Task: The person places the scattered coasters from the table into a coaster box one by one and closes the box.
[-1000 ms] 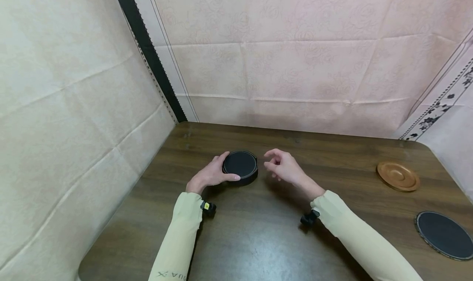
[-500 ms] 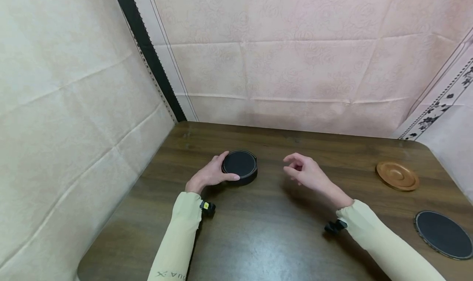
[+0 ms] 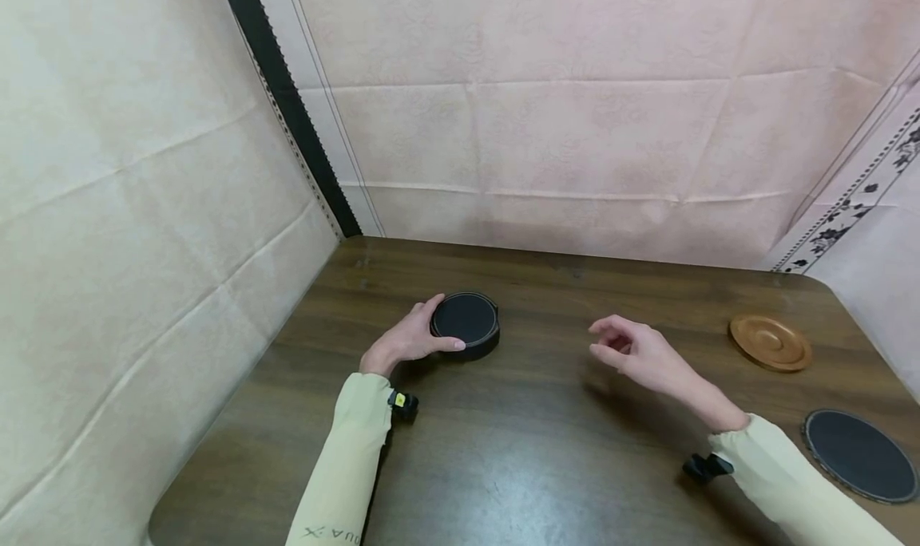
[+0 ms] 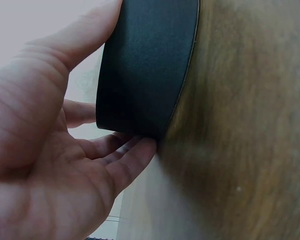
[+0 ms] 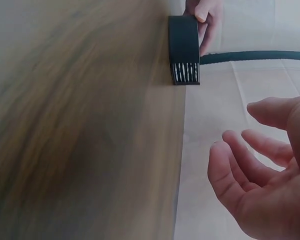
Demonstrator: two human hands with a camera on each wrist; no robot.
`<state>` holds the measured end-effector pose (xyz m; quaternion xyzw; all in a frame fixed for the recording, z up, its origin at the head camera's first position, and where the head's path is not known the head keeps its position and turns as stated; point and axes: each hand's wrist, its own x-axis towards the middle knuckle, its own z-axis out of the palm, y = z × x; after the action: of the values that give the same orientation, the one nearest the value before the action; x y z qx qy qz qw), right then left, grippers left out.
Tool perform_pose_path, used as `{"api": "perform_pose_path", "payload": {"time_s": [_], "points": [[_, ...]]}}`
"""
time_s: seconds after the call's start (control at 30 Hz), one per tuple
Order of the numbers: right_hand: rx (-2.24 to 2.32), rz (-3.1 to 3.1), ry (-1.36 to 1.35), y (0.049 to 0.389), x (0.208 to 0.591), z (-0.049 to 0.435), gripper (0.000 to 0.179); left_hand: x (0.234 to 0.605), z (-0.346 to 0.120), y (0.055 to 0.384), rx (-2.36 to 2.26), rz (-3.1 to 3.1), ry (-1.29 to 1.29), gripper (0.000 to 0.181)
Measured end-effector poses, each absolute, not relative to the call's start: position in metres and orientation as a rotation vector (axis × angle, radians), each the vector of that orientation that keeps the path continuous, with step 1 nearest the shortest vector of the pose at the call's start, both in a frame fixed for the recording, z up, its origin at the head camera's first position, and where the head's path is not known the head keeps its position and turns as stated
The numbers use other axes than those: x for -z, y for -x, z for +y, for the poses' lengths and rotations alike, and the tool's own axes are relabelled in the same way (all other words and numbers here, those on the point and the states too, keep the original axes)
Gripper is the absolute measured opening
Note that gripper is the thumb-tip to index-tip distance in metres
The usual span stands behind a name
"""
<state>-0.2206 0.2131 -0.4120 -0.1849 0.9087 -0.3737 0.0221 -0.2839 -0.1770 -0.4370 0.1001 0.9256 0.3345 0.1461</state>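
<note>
A round black coaster holder [image 3: 465,322] rests on the table in the head view. My left hand [image 3: 411,340] grips its left side, thumb at the near edge and fingers round the far side. The left wrist view shows the smooth black side wall [image 4: 145,65] between thumb and fingers. Facing the right wrist camera, a slot [image 5: 186,73] in the wall shows several thin pale layers stacked inside. My right hand [image 3: 643,358], fingers loosely curled and holding nothing, hovers over the table between the holder and a brown wooden saucer [image 3: 771,343].
A flat black round mat [image 3: 860,456] with a pale edge lies at the table's right, nearer than the saucer. The brown wooden table [image 3: 503,434] ends at the back against a hanging pale cloth [image 3: 575,147]; another cloth [image 3: 144,251] borders the left side.
My right hand has moved right, away from the coaster holder and toward the wooden saucer. The left hand and the holder have stayed in place.
</note>
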Motion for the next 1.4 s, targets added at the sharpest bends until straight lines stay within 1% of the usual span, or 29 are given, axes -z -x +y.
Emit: {"api": "perform_pose_path", "payload": {"time_s": [0.27, 0.5, 0.77, 0.9, 1.07, 1.2, 1.4], "points": [[1.057, 2.902, 0.556, 0.204, 0.406, 0.244, 0.025, 0.437, -0.178, 0.283, -0.967, 2.664, -0.284, 0.111], [0.976, 2.957, 0.537, 0.189, 0.402, 0.276, 0.026, 0.437, -0.178, 0.283, -0.966, 2.665, -0.286, 0.112], [0.908, 3.019, 0.579, 0.174, 0.399, 0.311, 0.028, 0.436, -0.179, 0.283, -0.972, 2.660, -0.276, 0.111], [0.906, 3.051, 0.548, 0.168, 0.400, 0.328, 0.030, 0.436, -0.179, 0.283, -0.968, 2.664, -0.284, 0.111], [0.925, 3.059, 0.425, 0.161, 0.411, 0.352, 0.034, 0.437, -0.178, 0.284, -0.970, 2.663, -0.291, 0.112], [0.848, 3.049, 0.286, 0.155, 0.419, 0.374, 0.039, 0.437, -0.177, 0.283, -0.969, 2.656, -0.283, 0.113], [0.739, 3.075, 0.184, 0.151, 0.423, 0.405, 0.045, 0.436, -0.178, 0.283, -0.977, 2.653, -0.280, 0.111]]}}
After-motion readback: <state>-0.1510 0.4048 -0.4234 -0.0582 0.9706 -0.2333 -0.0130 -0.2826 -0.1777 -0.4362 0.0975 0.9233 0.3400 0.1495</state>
